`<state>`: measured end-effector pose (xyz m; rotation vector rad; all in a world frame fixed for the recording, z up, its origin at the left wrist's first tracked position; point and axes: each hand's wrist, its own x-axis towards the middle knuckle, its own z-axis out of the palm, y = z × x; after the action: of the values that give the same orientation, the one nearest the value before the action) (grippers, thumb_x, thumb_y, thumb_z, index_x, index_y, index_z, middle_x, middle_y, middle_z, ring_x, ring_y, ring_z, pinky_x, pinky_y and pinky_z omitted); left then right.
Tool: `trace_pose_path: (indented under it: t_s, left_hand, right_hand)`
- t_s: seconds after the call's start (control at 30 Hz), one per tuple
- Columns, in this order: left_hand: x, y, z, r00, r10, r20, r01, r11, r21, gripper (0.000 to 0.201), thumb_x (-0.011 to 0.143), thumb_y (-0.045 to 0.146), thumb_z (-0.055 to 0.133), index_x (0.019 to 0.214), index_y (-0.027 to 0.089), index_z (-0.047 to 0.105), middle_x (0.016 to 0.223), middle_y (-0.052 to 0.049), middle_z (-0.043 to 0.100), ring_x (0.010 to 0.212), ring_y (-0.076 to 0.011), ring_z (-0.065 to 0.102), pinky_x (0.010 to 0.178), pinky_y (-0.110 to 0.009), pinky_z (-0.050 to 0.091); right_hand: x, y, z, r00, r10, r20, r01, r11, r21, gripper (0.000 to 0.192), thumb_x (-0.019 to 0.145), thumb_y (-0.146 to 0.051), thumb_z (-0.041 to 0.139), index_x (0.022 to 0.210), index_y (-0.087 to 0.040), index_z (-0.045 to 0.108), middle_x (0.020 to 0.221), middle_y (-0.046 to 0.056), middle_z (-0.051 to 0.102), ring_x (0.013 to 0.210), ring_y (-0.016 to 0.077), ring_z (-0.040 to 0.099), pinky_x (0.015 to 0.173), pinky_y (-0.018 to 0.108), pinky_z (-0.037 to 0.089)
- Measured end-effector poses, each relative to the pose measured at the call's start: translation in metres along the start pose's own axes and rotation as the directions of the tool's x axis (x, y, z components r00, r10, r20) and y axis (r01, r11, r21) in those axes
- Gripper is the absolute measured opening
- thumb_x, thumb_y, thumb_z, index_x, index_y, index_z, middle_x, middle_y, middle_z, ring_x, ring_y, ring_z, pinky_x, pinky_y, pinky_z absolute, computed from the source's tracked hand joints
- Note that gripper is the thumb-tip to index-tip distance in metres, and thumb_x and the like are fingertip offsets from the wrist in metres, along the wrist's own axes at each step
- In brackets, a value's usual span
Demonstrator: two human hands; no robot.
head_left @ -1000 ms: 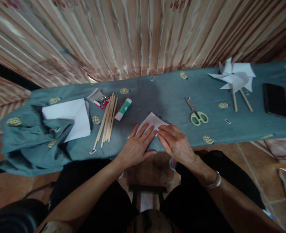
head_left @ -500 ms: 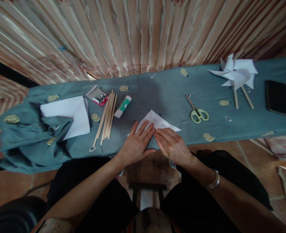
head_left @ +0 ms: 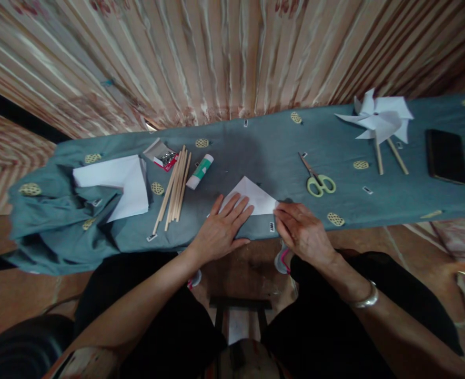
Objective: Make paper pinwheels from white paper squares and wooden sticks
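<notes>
A white sheet of paper [head_left: 258, 197], folded into a triangle with its peak pointing away from me, lies at the near edge of the cloth-covered table. My left hand [head_left: 222, 226] rests flat across its left part, fingers spread, hiding that corner. At the right corner, my right hand [head_left: 305, 229] has its fingers pressed together on the paper's tip. To the left lie several wooden sticks [head_left: 173, 189] and a glue stick [head_left: 200, 171]. Scissors with green handles [head_left: 320, 185] lie to the right, blades pointing away.
Stacked white paper [head_left: 132, 181] lies on the left, partly under bunched cloth [head_left: 59, 221]. An open box of metal pins [head_left: 163, 156] sits behind the sticks. Paper pinwheels on sticks [head_left: 384, 118] and a black phone [head_left: 446, 156] lie at the right. A striped curtain [head_left: 224, 58] hangs behind.
My right hand has slid rightward along the paper's near edge, from beside my left hand to the right corner. My left hand has stayed on the paper.
</notes>
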<state>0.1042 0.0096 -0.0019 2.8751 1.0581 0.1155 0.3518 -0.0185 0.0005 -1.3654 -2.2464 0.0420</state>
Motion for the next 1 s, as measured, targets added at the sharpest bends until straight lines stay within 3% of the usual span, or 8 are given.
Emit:
trace_pose_path:
  t_s: [0.13, 0.27, 0.6, 1.0]
  left_hand:
    - [-0.006, -0.002, -0.003, 1.0, -0.001, 0.023, 0.001, 1.0, -0.021, 0.069, 0.094, 0.055, 0.054, 0.153, 0.027, 0.034, 0.162, -0.01, 0.034, 0.152, -0.0325, 0.025, 0.121, -0.061, 0.017]
    - [-0.02, -0.009, -0.005, 0.998, -0.045, 0.038, 0.047, 0.998, -0.05, 0.064, 0.095, 0.049, 0.054, 0.152, 0.024, 0.037, 0.159, -0.01, 0.039, 0.151, -0.0305, 0.028, 0.122, -0.061, 0.016]
    - [-0.074, -0.029, -0.013, 0.989, -0.143, -0.034, 0.141, 0.989, -0.047, 0.058, 0.096, 0.043, 0.054, 0.147, 0.017, 0.045, 0.157, -0.012, 0.043, 0.148, -0.0329, 0.033, 0.118, -0.058, 0.03]
    - [-0.084, -0.027, -0.013, 0.983, -0.173, -0.062, 0.164, 0.979, -0.124, 0.058, 0.097, 0.041, 0.053, 0.147, 0.013, 0.044, 0.155, -0.015, 0.044, 0.148, -0.0321, 0.033, 0.119, -0.058, 0.029]
  right_hand:
    - [0.004, -0.002, -0.001, 1.0, -0.025, 0.006, 0.026, 0.999, -0.041, 0.026, 0.097, -0.019, 0.049, 0.102, -0.013, 0.074, 0.106, 0.015, 0.075, 0.094, 0.027, 0.069, 0.088, 0.045, 0.058]
    - [0.003, -0.001, -0.002, 0.999, -0.04, -0.007, 0.039, 0.998, -0.058, 0.025, 0.096, -0.018, 0.05, 0.1, -0.011, 0.074, 0.105, 0.015, 0.075, 0.092, 0.0271, 0.069, 0.087, 0.043, 0.057]
    - [0.001, 0.001, -0.001, 0.998, -0.056, -0.016, 0.055, 0.997, -0.062, 0.024, 0.096, -0.019, 0.051, 0.099, -0.013, 0.073, 0.105, 0.014, 0.075, 0.094, 0.0265, 0.069, 0.087, 0.042, 0.057]
    - [0.002, -0.001, -0.004, 0.992, -0.116, -0.047, 0.11, 0.987, -0.116, 0.02, 0.095, -0.016, 0.054, 0.099, -0.008, 0.073, 0.103, 0.015, 0.076, 0.09, 0.0258, 0.069, 0.083, 0.039, 0.055]
